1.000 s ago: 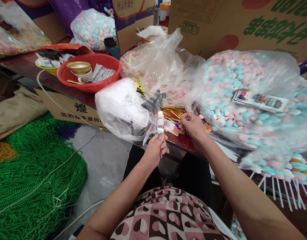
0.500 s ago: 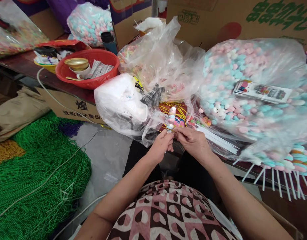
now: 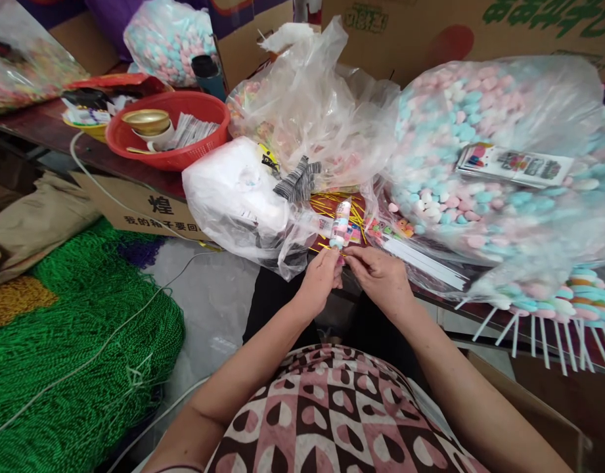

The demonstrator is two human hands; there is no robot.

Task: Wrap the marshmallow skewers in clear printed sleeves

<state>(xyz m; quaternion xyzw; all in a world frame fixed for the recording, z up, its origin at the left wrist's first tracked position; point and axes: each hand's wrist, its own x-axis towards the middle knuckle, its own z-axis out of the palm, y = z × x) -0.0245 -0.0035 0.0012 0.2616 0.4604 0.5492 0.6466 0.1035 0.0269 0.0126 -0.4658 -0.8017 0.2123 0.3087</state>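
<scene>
Marshmallow skewer [image 3: 340, 223], in the head view, is held over the near edge of the bench [image 3: 36, 125], just ahead of the left hand [image 3: 324, 276], the nearer, whose grip is closed around its base; the right hand [image 3: 378, 272] pinches a gold tie [image 3: 324, 246] there. The skewer's long axis points forward, leaning slightly right.

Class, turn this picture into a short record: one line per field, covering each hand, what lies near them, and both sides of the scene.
Left hand: gripping a marshmallow stick near its lower end
Right hand: fingertips apparently pinching a thin gold tie below the marshmallows
Beyond the hands: striped bundle on a white plastic bag
Beside the right hand: white sticks
Left side: red basket holding a gold bowl; green cord heaped below
Right side: large marshmallow bag with cards on top
</scene>
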